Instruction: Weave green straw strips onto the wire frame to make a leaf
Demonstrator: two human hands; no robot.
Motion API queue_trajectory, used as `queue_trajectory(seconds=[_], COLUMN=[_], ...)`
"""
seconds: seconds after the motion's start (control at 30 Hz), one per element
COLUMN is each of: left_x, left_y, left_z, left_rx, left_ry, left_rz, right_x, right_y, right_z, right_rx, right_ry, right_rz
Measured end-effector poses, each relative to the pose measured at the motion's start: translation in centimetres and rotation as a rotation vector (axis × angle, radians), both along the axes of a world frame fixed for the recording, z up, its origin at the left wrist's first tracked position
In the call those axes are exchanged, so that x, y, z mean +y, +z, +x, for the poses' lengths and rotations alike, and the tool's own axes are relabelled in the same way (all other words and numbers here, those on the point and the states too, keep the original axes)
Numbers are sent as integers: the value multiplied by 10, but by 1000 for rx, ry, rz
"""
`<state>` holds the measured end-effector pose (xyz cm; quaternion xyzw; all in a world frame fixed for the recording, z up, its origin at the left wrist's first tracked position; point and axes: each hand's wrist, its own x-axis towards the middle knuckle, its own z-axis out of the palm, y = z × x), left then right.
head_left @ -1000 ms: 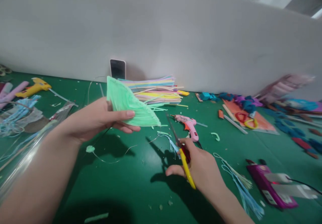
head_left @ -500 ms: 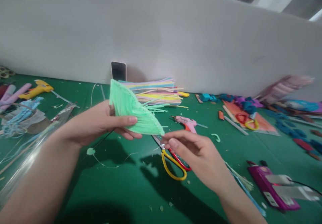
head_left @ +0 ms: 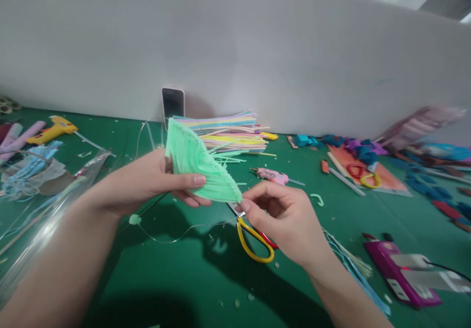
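The fan-shaped, bright green fuzzy piece [head_left: 191, 163] is gripped in the left hand [head_left: 147, 178], thumb laid across its face and fingers tucked behind, seemingly so that its layered strands are kept flat. Its pointed corner, at four o'clock, is pinched between thumb and fingers of the right hand [head_left: 290, 215], apparently for that end to be steadied; whether any wire is pinched too cannot be told. The piece is held above the green tabletop [head_left: 176, 279]. At five o'clock, scissors with yellow and red handles [head_left: 241, 234] are laid near the right hand, within easy reach. The pastel bundle of fuzzy stems [head_left: 231, 141] is set at one o'clock, the upright dark-screened phone [head_left: 173, 103] propped against the wall [head_left: 221, 48] at eleven.
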<state>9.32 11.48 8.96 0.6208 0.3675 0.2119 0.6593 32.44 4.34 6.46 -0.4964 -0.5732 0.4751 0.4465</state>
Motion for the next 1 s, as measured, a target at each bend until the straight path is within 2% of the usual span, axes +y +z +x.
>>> queue_trajectory(seconds=[0.13, 0.3, 0.5, 0.7, 0.87, 1.0], left_x=[-1, -1, 1, 1, 2, 2], left_y=[3, 4, 1, 0, 2, -1], left_z=[4, 4, 2, 3, 1, 2], left_rx=[12, 37, 51, 77, 96, 87], left_ry=[4, 26, 52, 35, 62, 56], left_rz=[2, -2, 4, 18, 23, 19], right_x=[1, 3, 9, 5, 5, 7], right_y=[-3, -10, -10, -15, -13, -15], right_z=[-4, -6, 0, -5, -5, -5], right_rx=[-7, -63, -46, -124, -9, -37], right_ry=[-6, -81, 100, 24, 33, -13], right_rz=[22, 65, -9, 108, 111, 114])
